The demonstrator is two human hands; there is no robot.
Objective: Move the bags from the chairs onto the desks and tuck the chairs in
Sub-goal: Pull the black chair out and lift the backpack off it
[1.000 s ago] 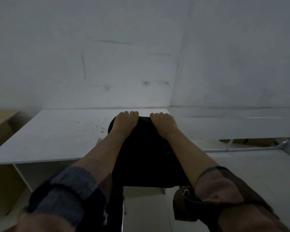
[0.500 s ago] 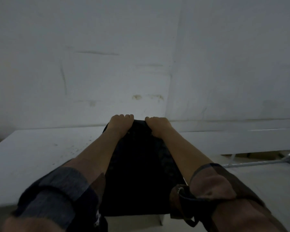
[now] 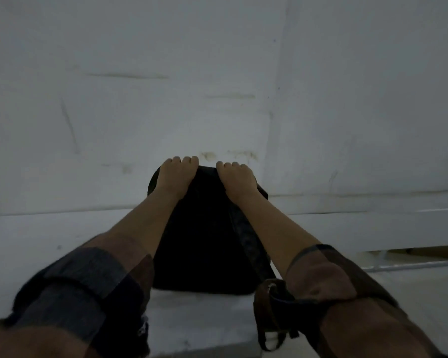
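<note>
A black backpack stands upright on the white desk, its bottom resting on the desktop near the front edge. My left hand grips the top of the bag on its left side. My right hand grips the top on its right side, beside a shoulder strap that runs down the bag's right flank. Both forearms reach forward along the bag's sides. No chair is in view.
A white wall rises directly behind the desk. A second white desk adjoins on the right, with a metal bar and floor visible below it.
The backpack has moved forward and up over the desk, and now rests on the desktop. The view has come closer to the wall; both hands keep their grip on the bag's top.
</note>
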